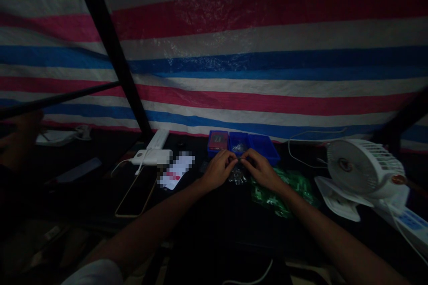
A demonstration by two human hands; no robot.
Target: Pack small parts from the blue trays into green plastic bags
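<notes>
My left hand [219,168] and my right hand [261,167] meet over the table, fingertips pinched close together. Whatever is between them is too small and dark to make out. Just below the fingers lies a heap of small clear plastic pieces [238,177], perhaps little bags. Behind the hands stand blue trays: the left tray [210,144] holds a reddish block [219,140], the middle tray [239,137] has clear shiny pieces [240,147] in it, and the right tray [264,144] shows a bare floor. Green plastic packaging [272,198] lies under my right wrist.
A white fan [359,167] stands at right beside a power strip [411,227]. On the left are a phone [137,196], a white power bank [152,157] with a cable, and a paper [179,170]. Another person's hand [20,136] shows at far left. Striped sheeting [234,62] hangs behind the table.
</notes>
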